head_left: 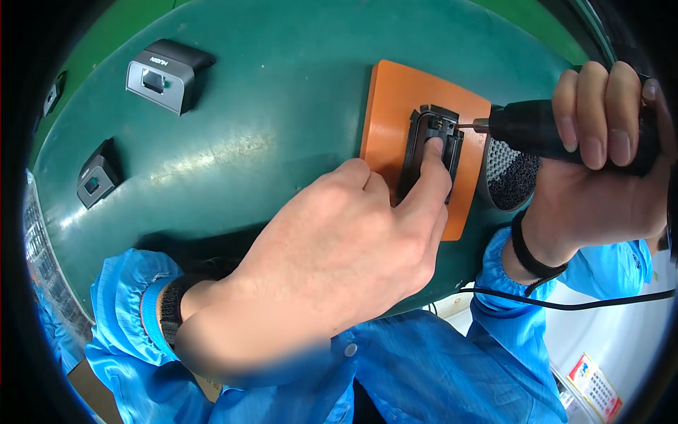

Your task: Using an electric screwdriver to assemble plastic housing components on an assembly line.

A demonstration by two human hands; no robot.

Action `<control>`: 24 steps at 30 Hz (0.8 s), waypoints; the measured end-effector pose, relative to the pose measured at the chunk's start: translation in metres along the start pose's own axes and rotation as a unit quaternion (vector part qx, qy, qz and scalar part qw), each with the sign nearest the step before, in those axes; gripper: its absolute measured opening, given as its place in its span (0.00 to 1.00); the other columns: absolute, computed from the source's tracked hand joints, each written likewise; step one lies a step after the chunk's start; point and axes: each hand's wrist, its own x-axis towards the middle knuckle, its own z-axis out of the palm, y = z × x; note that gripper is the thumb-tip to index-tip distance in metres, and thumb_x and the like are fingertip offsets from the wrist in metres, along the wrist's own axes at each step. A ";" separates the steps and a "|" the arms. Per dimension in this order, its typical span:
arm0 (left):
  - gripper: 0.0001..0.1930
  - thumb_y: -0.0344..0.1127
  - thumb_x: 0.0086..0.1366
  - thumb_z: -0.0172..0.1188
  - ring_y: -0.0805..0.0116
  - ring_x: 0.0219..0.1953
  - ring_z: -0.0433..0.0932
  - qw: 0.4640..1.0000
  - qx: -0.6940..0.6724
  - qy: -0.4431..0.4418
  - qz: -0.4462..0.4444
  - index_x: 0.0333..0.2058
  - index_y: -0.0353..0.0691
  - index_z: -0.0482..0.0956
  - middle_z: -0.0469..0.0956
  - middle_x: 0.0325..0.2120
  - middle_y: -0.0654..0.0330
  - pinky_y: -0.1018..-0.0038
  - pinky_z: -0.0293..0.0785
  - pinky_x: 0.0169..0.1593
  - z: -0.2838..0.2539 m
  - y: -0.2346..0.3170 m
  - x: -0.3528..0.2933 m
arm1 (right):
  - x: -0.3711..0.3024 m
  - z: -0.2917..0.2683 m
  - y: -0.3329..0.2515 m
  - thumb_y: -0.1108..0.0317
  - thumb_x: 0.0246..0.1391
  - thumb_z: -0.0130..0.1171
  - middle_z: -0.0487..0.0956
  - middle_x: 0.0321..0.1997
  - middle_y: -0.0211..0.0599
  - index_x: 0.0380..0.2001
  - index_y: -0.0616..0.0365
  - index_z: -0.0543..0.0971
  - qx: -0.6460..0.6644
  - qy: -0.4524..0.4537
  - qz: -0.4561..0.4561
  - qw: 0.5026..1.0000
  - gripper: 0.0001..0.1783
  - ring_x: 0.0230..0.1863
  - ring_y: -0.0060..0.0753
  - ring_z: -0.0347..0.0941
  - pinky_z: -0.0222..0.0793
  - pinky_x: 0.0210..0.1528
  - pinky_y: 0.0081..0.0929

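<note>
A small black plastic housing [415, 157] lies in an orange fixture block [395, 92] on the green table. My left hand [339, 244] holds the housing down, its index fingertip pressing on the inner parts near the top end. The remaining fingers are curled, and the thumb is hidden. My right hand [600, 162] is wrapped round a black electric screwdriver [524, 121], held nearly level from the right. Its thin bit meets the right edge of the housing near the top. Whether a screw sits under the bit is too small to tell.
A round dish [514, 180] of tiny black screws stands right of the block, under the screwdriver. Two grey-and-black housings with square windows, a larger one [159, 76] and a smaller one [97, 178], stand on the table's left. A black cable [572, 306] runs below my right wrist.
</note>
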 end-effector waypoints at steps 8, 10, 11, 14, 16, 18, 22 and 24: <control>0.10 0.31 0.50 0.61 0.76 0.19 0.67 1.000 0.008 -0.004 0.003 0.31 0.35 0.83 0.80 0.51 0.53 0.80 0.67 0.27 -0.001 0.001 0.000 | -0.001 0.003 0.001 0.62 0.67 0.43 0.64 0.20 0.26 0.35 0.57 0.74 -0.010 -0.007 0.000 1.000 0.13 0.20 0.20 0.59 0.58 0.27 0.26; 0.10 0.31 0.49 0.61 0.76 0.19 0.67 1.000 0.010 -0.004 0.006 0.32 0.35 0.83 0.80 0.51 0.53 0.80 0.67 0.27 0.000 0.001 0.000 | -0.003 0.003 0.002 0.62 0.67 0.43 0.64 0.20 0.26 0.36 0.57 0.74 -0.012 -0.008 -0.003 1.000 0.13 0.20 0.21 0.59 0.59 0.27 0.26; 0.10 0.31 0.49 0.61 0.76 0.19 0.67 1.000 0.010 -0.004 0.006 0.32 0.35 0.83 0.80 0.51 0.53 0.80 0.67 0.27 0.000 0.002 0.000 | -0.004 0.004 0.001 0.62 0.67 0.43 0.64 0.20 0.26 0.36 0.57 0.74 -0.011 -0.008 -0.002 1.000 0.13 0.20 0.21 0.59 0.59 0.27 0.26; 0.11 0.31 0.49 0.61 0.76 0.19 0.67 1.000 0.004 0.002 0.000 0.32 0.35 0.83 0.81 0.51 0.53 0.80 0.67 0.27 0.001 0.002 0.001 | -0.006 0.007 0.002 0.61 0.68 0.43 0.64 0.20 0.26 0.37 0.58 0.74 -0.014 -0.010 -0.002 1.000 0.14 0.20 0.21 0.59 0.59 0.27 0.26; 0.10 0.32 0.49 0.61 0.76 0.19 0.67 1.000 0.002 0.003 -0.006 0.32 0.37 0.82 0.81 0.51 0.54 0.80 0.66 0.28 0.000 0.003 0.000 | -0.009 0.010 0.002 0.61 0.68 0.42 0.64 0.20 0.26 0.37 0.58 0.74 -0.015 -0.010 -0.005 1.000 0.14 0.20 0.21 0.60 0.59 0.27 0.26; 0.10 0.32 0.49 0.61 0.76 0.19 0.67 1.000 0.007 0.001 -0.006 0.32 0.37 0.82 0.81 0.51 0.54 0.80 0.66 0.28 0.000 0.004 0.001 | -0.009 0.012 0.002 0.61 0.68 0.42 0.64 0.20 0.26 0.38 0.58 0.75 -0.016 -0.011 -0.005 1.000 0.14 0.20 0.21 0.60 0.59 0.27 0.26; 0.09 0.33 0.49 0.61 0.76 0.19 0.67 1.000 0.004 0.004 -0.007 0.31 0.38 0.82 0.81 0.51 0.54 0.80 0.66 0.28 0.002 0.004 0.001 | -0.010 0.013 0.002 0.61 0.68 0.42 0.64 0.21 0.26 0.39 0.58 0.75 -0.019 -0.012 -0.006 1.000 0.15 0.20 0.22 0.60 0.59 0.27 0.27; 0.09 0.33 0.49 0.61 0.76 0.19 0.67 1.000 0.004 0.002 -0.007 0.31 0.38 0.82 0.81 0.51 0.54 0.80 0.67 0.28 0.001 0.004 0.000 | -0.010 0.013 0.002 0.61 0.68 0.42 0.64 0.21 0.26 0.39 0.58 0.75 -0.018 -0.014 -0.005 1.000 0.15 0.20 0.22 0.60 0.59 0.27 0.27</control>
